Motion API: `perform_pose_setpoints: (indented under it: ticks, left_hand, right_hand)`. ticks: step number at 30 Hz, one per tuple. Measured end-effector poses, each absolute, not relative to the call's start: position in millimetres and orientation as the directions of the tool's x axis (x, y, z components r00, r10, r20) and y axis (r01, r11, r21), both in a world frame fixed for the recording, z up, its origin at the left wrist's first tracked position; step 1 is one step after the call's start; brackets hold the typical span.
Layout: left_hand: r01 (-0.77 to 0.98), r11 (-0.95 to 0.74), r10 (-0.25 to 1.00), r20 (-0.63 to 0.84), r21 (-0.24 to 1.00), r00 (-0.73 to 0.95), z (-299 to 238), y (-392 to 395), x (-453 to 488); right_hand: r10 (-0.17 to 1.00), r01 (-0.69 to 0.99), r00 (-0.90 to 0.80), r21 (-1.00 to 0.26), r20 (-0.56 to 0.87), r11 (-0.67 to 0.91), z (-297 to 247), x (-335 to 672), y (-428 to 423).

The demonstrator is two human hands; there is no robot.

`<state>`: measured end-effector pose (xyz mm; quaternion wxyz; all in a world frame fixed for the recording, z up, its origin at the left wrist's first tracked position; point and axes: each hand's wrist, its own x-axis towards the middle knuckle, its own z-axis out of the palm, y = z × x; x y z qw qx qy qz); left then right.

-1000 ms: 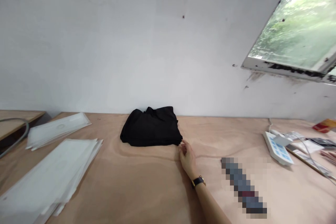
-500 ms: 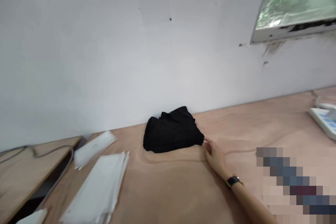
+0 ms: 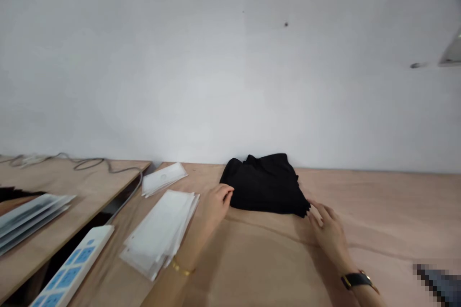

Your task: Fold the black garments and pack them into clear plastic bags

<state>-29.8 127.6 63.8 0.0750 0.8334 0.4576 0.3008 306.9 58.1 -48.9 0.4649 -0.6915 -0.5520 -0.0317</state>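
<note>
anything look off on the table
The white power strip lies right at the plywood table's edge beside a dark gap, so it looks precarious; the black cloth is bunched and uneven by the right hand.

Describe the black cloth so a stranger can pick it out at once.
A plywood table runs along a white wall. Between the left hand and right hand lies a folded black cloth. Unlike the flat white packets nearby, it is black.

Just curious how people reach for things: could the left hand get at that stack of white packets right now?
Probably yes: the left hand is right beside the white packets, with nothing visible between them.
</note>
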Motion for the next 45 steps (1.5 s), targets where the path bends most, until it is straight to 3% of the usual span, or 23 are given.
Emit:
perform_pose_setpoints:
  ticks: [2, 4, 7, 13, 18, 21, 23, 31, 36, 41, 45]
  left_hand:
    - [0.740, -0.585, 0.806, 0.346, 0.333, 0.481, 60.0, 134.2, -27.9]
    - [0.752, -0.589, 0.806, 0.282, 0.294, 0.521, 57.6, 142.3, -25.3]
    - [0.762, -0.577, 0.815, 0.268, 0.295, 0.513, 56.6, 154.8, -22.3]
    - [0.743, -0.583, 0.811, 0.280, 0.329, 0.513, 70.2, 170.9, -26.5]
    - [0.723, -0.621, 0.780, 0.321, 0.302, 0.537, 91.2, 123.6, -61.8]
    - [0.697, -0.660, 0.751, 0.266, 0.281, 0.604, 92.4, 80.3, -85.7]
    - [0.708, -0.648, 0.761, 0.202, 0.283, 0.616, 86.6, 63.6, -91.6]
    - [0.701, -0.638, 0.749, 0.044, 0.318, 0.661, 44.1, 59.3, -80.3]
    - [0.746, -0.554, 0.827, 0.140, 0.370, 0.545, 43.9, 72.5, -78.5]
    - [0.631, -0.564, 0.825, 0.325, 0.533, 0.463, 98.4, 135.3, -48.5]
    - [0.564, -0.613, 0.789, 0.399, 0.553, 0.467, 143.1, 189.9, -16.7]
  right_hand:
    - [0.772, 0.864, 0.295, -0.502, 0.564, 0.037, -43.6, 315.6, 69.7]
    - [0.851, 0.892, 0.232, -0.453, 0.471, 0.007, -39.4, 322.3, 81.0]
    - [0.908, 0.872, 0.179, -0.488, 0.378, 0.031, -34.3, 328.1, 95.8]
    - [0.868, 0.843, 0.140, -0.518, 0.477, 0.149, -4.0, 328.8, 107.1]
    - [0.792, 0.901, -0.072, -0.300, 0.606, 0.312, 25.8, 313.4, 45.0]
    - [0.794, 0.891, -0.230, -0.206, 0.563, 0.404, 21.4, 300.7, 5.4]
    - [0.820, 0.895, -0.250, -0.200, 0.514, 0.398, 13.5, 293.7, -4.1]
    - [0.962, 0.940, -0.136, -0.277, 0.235, 0.200, -9.1, 284.2, -2.7]
    - [0.977, 0.889, -0.111, -0.422, 0.181, 0.179, -2.1, 279.1, -3.6]
    - [0.995, 0.685, -0.098, -0.723, 0.029, 0.088, 61.3, 283.1, 34.9]
    - [0.984, 0.573, -0.147, -0.820, -0.103, 0.000, 104.0, 283.8, 65.3]
